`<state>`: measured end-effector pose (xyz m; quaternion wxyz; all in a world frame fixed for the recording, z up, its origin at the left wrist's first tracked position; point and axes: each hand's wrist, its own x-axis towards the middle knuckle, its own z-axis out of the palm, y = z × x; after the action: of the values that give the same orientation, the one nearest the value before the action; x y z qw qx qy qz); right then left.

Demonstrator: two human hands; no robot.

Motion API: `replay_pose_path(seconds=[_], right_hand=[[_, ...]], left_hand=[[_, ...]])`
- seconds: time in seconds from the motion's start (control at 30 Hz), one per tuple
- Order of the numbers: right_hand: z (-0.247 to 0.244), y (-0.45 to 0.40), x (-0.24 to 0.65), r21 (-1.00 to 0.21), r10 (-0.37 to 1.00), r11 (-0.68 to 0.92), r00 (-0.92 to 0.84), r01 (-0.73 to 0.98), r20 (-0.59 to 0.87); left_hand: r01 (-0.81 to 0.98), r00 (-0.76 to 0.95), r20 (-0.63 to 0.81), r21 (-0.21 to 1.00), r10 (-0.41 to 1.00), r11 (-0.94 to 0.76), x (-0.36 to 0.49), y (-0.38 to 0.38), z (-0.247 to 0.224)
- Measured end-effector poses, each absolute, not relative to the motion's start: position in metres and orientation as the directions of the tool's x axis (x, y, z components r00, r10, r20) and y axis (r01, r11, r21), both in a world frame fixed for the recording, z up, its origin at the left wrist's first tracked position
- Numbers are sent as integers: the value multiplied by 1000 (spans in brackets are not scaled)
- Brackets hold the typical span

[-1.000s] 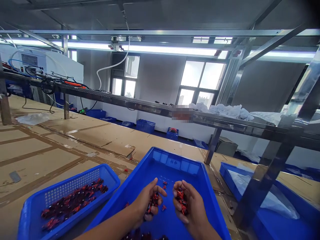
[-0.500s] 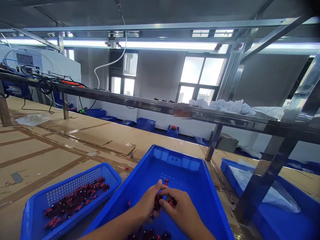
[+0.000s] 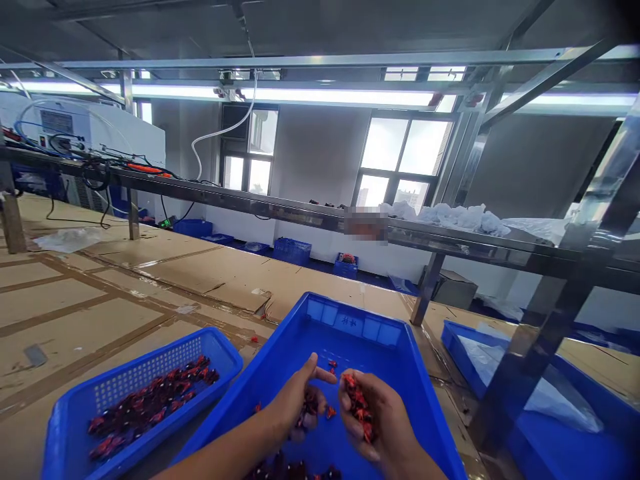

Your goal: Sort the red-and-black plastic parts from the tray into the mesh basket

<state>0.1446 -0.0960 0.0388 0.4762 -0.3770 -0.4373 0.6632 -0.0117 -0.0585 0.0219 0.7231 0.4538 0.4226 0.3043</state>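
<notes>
Over the large blue bin (image 3: 425,393), my right hand (image 3: 383,413) is curled round several small red and black parts (image 3: 359,403). My left hand (image 3: 293,400) faces it, thumb and forefinger stretched out, its other fingers curled round more dark red parts (image 3: 311,403). A single red piece (image 3: 331,412) shows between the hands, above or on the bin floor. More dark parts (image 3: 295,467) lie at the near end of the bin, partly hidden by my left forearm. What the parts are exactly I cannot make out.
A smaller blue perforated basket (image 3: 233,360) on the left holds many similar parts. On the right, a blue tray (image 3: 455,333) with a plastic bag (image 3: 560,400) stands behind a metal post (image 3: 530,347). A metal shelf rail (image 3: 300,217) crosses above the cardboard-covered table (image 3: 165,280).
My hands have drawn apart from each other. The right hand has turned and moved right, showing the red parts in its fingers; a red piece now shows between the hands.
</notes>
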Motion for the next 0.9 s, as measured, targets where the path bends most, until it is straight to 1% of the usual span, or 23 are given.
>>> replay_pose_path(seconds=[0.03, 0.07, 0.1, 0.13, 0.17, 0.2, 0.23, 0.3, 0.37, 0.43, 0.47, 0.5, 0.53, 0.6, 0.63, 0.67, 0.73, 0.9], right_hand=[[37, -93, 145, -904, 948, -228, -294, -360, -122], [34, -90, 146, -899, 946, -240, -297, -365, -132], [31, -87, 146, -922, 951, -221, -282, -319, -130], [28, -86, 145, -958, 960, -175, -254, -228, -115], [25, -85, 143, -990, 972, -100, -222, -96, -77], [23, -85, 141, -998, 982, -1, -188, 64, -13], [21, -86, 139, -968, 985, 99, -163, 229, 62], [19, -89, 134, -836, 967, 250, -158, 489, 197], [19, -92, 131, -730, 952, 305, -184, 612, 244], [19, -92, 129, -698, 945, 324, -194, 638, 262], [19, -92, 129, -711, 945, 323, -179, 624, 272], [20, -91, 130, -757, 953, 299, -151, 581, 261], [20, -90, 132, -830, 970, 244, -125, 501, 210], [21, -87, 136, -971, 989, 39, -149, 235, 4], [21, -87, 139, -993, 974, -82, -205, 88, -99], [22, -87, 141, -982, 947, -185, -273, -35, -168], [24, -87, 145, -931, 904, -300, -372, -208, -208], [26, -91, 143, -760, 868, -408, -474, -507, -149]], left_hand=[[-61, 451, -336, 913, 827, 404, -12, -58, 22], [-61, 443, -340, 912, 829, 407, -13, -58, 22], [-57, 436, -349, 909, 830, 412, -13, -58, 23], [-52, 433, -360, 905, 826, 422, -13, -58, 23], [-46, 436, -373, 900, 819, 434, -12, -57, 22], [-38, 441, -385, 894, 810, 446, -12, -57, 20], [-29, 440, -391, 894, 809, 448, -11, -57, 17], [-27, 412, -340, 923, 845, 385, -9, -56, 9], [-39, 378, -221, 966, 899, 254, -7, -57, 1], [-47, 362, -125, 987, 924, 152, -6, -58, -3], [-47, 357, -109, 990, 928, 135, -6, -59, -3], [-44, 353, -113, 990, 929, 137, -7, -59, -2], [-37, 343, -122, 989, 931, 144, -7, -60, 0], [-20, 324, -138, 988, 936, 152, -9, -60, 7], [-7, 323, -146, 988, 935, 156, -9, -60, 11], [5, 328, -152, 987, 933, 159, -9, -60, 13], [15, 340, -153, 987, 928, 157, -9, -60, 16], [15, 351, -140, 989, 926, 145, -8, -57, 7]])
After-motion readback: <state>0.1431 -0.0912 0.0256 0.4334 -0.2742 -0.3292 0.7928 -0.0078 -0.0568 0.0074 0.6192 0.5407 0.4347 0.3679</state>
